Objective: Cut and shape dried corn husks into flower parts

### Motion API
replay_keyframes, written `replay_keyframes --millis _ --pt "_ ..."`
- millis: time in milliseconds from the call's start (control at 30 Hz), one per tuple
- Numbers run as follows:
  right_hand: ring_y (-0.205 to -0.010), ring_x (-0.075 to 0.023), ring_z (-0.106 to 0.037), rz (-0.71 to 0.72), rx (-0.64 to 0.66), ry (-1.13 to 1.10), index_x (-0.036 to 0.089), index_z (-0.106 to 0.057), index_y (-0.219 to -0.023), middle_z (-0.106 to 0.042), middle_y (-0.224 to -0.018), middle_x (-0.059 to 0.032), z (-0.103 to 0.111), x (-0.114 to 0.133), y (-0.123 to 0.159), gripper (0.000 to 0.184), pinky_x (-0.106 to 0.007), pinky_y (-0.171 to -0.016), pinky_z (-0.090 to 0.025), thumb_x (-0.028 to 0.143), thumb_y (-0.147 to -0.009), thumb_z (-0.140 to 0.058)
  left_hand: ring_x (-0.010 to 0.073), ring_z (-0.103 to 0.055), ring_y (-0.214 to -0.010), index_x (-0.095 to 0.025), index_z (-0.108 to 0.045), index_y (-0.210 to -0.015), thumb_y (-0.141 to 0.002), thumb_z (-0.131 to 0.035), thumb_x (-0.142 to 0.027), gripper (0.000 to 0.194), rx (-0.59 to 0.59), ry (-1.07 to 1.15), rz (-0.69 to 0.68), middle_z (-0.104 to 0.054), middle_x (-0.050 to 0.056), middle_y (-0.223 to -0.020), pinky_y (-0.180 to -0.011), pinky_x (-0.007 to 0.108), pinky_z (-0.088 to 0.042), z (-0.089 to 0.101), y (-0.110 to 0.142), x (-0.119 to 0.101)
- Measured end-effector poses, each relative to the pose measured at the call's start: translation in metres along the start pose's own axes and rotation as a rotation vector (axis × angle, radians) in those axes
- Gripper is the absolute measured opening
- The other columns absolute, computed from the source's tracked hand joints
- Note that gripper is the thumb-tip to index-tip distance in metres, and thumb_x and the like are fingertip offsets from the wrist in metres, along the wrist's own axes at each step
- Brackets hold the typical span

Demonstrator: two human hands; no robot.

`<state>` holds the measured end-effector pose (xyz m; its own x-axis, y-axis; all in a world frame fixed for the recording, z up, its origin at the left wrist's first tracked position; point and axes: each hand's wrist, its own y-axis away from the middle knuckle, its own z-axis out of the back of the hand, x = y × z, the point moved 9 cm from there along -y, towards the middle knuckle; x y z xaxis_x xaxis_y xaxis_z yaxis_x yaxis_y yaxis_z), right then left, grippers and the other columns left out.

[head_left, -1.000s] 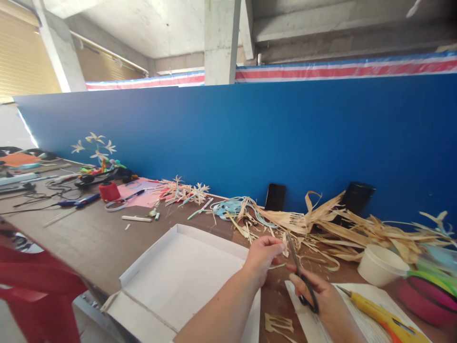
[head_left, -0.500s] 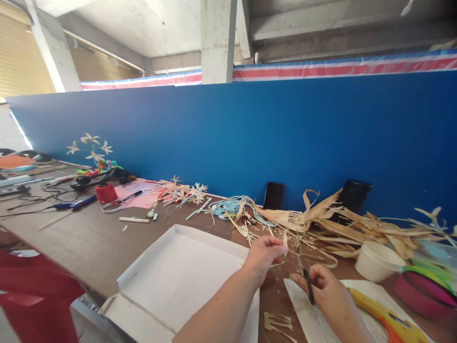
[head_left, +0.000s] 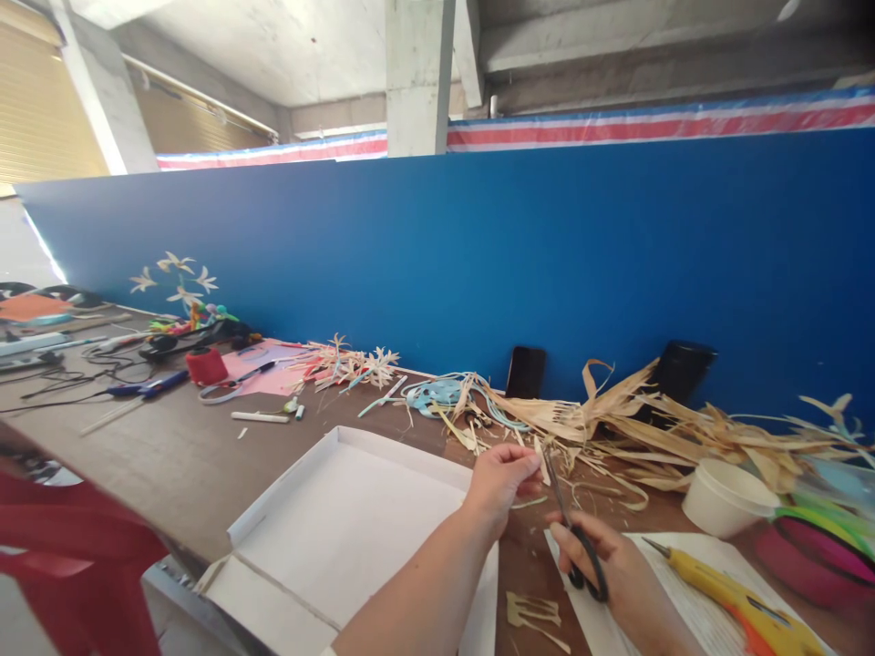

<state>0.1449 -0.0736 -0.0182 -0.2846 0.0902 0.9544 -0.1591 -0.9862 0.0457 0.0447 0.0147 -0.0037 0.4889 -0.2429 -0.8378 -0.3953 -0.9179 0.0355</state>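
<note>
My left hand pinches a small strip of dried corn husk above the brown table. My right hand grips black-handled scissors, whose blades point up at the strip held by the left fingers. Both hands hover just in front of a pile of dried husks. A cut husk scrap lies on the table below them.
A white shallow cardboard tray lies left of my hands. A white cup, a yellow glue gun on paper and coloured tape rolls sit right. Two phones lean on the blue partition. Husk flowers, red thread spool and cables lie far left.
The scissors swung from lying low in my right hand back up to the husk strip. My left hand kept its pinch and rose slightly.
</note>
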Motion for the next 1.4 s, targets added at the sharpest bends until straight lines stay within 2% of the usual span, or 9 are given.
replay_keyframes --millis 233,600,1100,1400 --pt "-0.056 -0.0127 -0.047 -0.002 0.030 0.024 0.017 -0.059 -0.097 -0.054 -0.057 0.0023 -0.004 -0.001 -0.001 0.041 -0.024 -0.053 -0.036 0.050 -0.074 -0.056 0.0094 -0.055 -0.059 -0.009 -0.061 -0.073 -0.055 -0.075 -0.033 0.033 0.001 0.015 -0.021 -0.060 0.004 -0.064 -0.054 0.019 -0.044 0.001 -0.003 -0.002" --pt "-0.052 -0.0120 -0.044 -0.020 -0.008 0.065 0.015 -0.060 -0.093 -0.050 -0.051 0.0046 -0.003 0.007 -0.001 0.044 -0.023 -0.050 -0.035 0.051 -0.068 -0.061 0.0092 -0.054 -0.057 -0.009 -0.060 -0.071 -0.052 -0.076 -0.033 0.034 -0.053 0.027 -0.021 -0.059 0.002 -0.060 -0.054 0.021 -0.044 0.004 -0.002 -0.003" --pt "-0.053 -0.0124 -0.045 -0.019 -0.019 0.070 0.017 -0.060 -0.094 -0.050 -0.053 0.0045 -0.002 0.002 -0.002 0.044 -0.023 -0.051 -0.036 0.053 -0.069 -0.059 0.0093 -0.053 -0.055 -0.009 -0.060 -0.070 -0.051 -0.074 -0.035 0.035 -0.062 0.004 0.019 -0.060 0.003 -0.061 -0.055 0.022 -0.044 0.006 -0.002 0.003" --pt "-0.052 -0.0114 -0.044 0.015 -0.009 0.030 0.016 -0.058 -0.102 -0.052 -0.055 0.0036 0.004 -0.009 -0.007 0.045 -0.023 -0.051 -0.034 0.052 -0.074 -0.055 0.0089 -0.054 -0.057 -0.011 -0.060 -0.068 -0.054 -0.072 -0.030 0.027 0.046 -0.145 0.057 -0.060 0.003 -0.063 -0.058 0.022 -0.044 -0.003 0.003 0.001"
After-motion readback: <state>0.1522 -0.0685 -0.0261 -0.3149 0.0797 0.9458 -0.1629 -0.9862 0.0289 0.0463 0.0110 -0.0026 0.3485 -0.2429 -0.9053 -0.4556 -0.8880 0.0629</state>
